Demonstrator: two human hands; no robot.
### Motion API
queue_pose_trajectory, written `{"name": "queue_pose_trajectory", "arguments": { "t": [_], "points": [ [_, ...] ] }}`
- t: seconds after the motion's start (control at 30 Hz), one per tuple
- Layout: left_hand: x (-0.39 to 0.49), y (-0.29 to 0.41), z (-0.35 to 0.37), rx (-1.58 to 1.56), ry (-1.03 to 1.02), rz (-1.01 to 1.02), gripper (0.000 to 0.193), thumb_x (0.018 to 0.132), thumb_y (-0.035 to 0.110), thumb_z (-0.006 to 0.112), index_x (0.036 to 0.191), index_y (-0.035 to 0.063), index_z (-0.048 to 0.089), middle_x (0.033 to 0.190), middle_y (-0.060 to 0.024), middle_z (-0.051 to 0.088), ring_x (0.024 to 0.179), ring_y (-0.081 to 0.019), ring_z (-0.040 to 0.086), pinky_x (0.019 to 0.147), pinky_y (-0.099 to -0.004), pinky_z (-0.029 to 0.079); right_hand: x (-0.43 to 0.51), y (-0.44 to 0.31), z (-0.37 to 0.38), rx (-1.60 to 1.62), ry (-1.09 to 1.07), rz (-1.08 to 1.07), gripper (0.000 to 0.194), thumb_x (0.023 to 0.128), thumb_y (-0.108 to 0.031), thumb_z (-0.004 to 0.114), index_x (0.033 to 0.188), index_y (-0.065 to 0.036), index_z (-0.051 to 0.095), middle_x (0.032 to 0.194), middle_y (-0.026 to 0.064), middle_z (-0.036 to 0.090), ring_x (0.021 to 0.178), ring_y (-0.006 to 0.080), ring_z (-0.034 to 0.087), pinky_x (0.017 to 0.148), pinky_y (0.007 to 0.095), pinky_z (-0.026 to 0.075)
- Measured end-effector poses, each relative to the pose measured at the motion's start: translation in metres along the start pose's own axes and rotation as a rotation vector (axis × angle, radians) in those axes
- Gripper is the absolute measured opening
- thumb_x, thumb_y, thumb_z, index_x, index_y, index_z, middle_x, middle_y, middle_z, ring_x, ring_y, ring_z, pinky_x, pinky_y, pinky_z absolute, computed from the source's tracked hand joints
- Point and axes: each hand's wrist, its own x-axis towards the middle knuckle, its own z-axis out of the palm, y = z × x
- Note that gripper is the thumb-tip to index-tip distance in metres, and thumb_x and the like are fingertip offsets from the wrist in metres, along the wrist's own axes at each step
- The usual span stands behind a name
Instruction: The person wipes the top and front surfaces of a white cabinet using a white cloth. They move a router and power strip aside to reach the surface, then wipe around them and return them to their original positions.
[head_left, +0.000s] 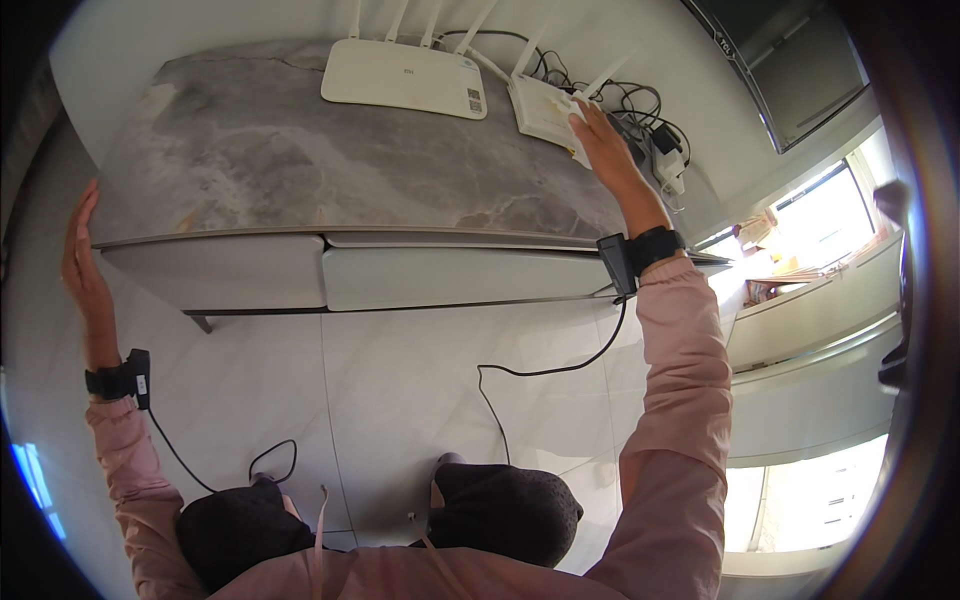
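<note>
My right hand (606, 146) is at the right part of a grey marbled cabinet top (300, 165), over the right end of a white router (544, 112) with raised antennas. Under its fingers is a white tissue or cloth (580, 142), partly hidden by the hand and touching the router. To the left lies a larger white Mi router (405, 79) with several antennas pointing to the wall. My left hand (84, 251) is stretched flat along the cabinet's left edge, holding nothing. Whether its fingers press on that edge is hard to tell.
Tangled black cables (637, 105), a black adapter (666, 139) and a white plug (670, 171) lie right of my right hand. A TCL screen (795, 75) juts from the wall. Cables hang from both wrist straps. Drawer fronts (465, 277) face me; a pale counter (817, 322) stands right.
</note>
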Motion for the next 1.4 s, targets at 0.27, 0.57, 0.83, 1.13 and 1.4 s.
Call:
{"name": "queue_pose_trajectory", "arguments": {
  "t": [0.27, 0.57, 0.83, 1.13, 1.4],
  "points": [
    [0.0, -0.001, -0.001, -0.022, -0.008, 0.022, 0.044, 0.112, 0.014, 0.03, 0.14, -0.0018, 0.06, 0.147, -0.0136, 0.059, 0.139, -0.0258, 0.053, 0.12, -0.0389, 0.038, 0.01, -0.031, 0.009, -0.028, -0.004, -0.086, 0.056, 0.107, -0.043, 0.048, 0.147, -0.003, 0.052, 0.153, 0.022, 0.047, 0.143, 0.0383, 0.042, 0.118, 0.0444, 0.034],
    [-0.001, -0.003, 0.0, -0.051, 0.011, 0.009, 0.043, 0.112, 0.015, 0.032, 0.137, -0.0025, 0.062, 0.145, -0.0134, 0.06, 0.139, -0.0259, 0.054, 0.119, -0.0383, 0.038, 0.016, -0.067, 0.024, 0.011, 0.031, -0.226, 0.046, 0.106, -0.036, 0.054, 0.142, -0.007, 0.057, 0.151, 0.0199, 0.052, 0.139, 0.0381, 0.047, 0.115, 0.0449, 0.038],
    [0.001, 0.002, 0.0, 0.011, 0.05, 0.03, 0.042, 0.111, 0.016, 0.035, 0.133, -0.0014, 0.066, 0.141, -0.0123, 0.064, 0.136, -0.0254, 0.056, 0.117, -0.0376, 0.039, 0.03, -0.131, 0.033, 0.095, -0.032, -0.592, 0.053, 0.105, -0.036, 0.058, 0.153, -0.016, 0.048, 0.161, 0.0185, 0.041, 0.147, 0.038, 0.039, 0.121, 0.0442, 0.033],
    [0.0, 0.015, 0.001, -0.017, 0.045, -0.023, 0.041, 0.111, 0.017, 0.035, 0.133, 0.0014, 0.067, 0.141, -0.0111, 0.065, 0.134, -0.0245, 0.058, 0.116, -0.0374, 0.041, 0.022, -0.152, 0.035, 0.266, -0.25, -0.244, 0.073, 0.105, -0.048, 0.053, 0.158, -0.001, 0.036, 0.165, 0.0215, 0.032, 0.153, 0.0363, 0.031, 0.123, 0.0383, 0.028],
    [0.001, 0.02, 0.001, -0.049, 0.041, -0.064, 0.041, 0.111, 0.019, 0.037, 0.132, 0.002, 0.068, 0.142, -0.0106, 0.064, 0.134, -0.0243, 0.059, 0.115, -0.0368, 0.042, 0.04, -0.15, 0.06, 0.21, -0.212, -0.269, 0.059, 0.106, -0.039, 0.052, 0.145, 0.004, 0.045, 0.151, 0.0216, 0.045, 0.139, 0.0376, 0.045, 0.116, 0.0406, 0.036]
  ]
}}
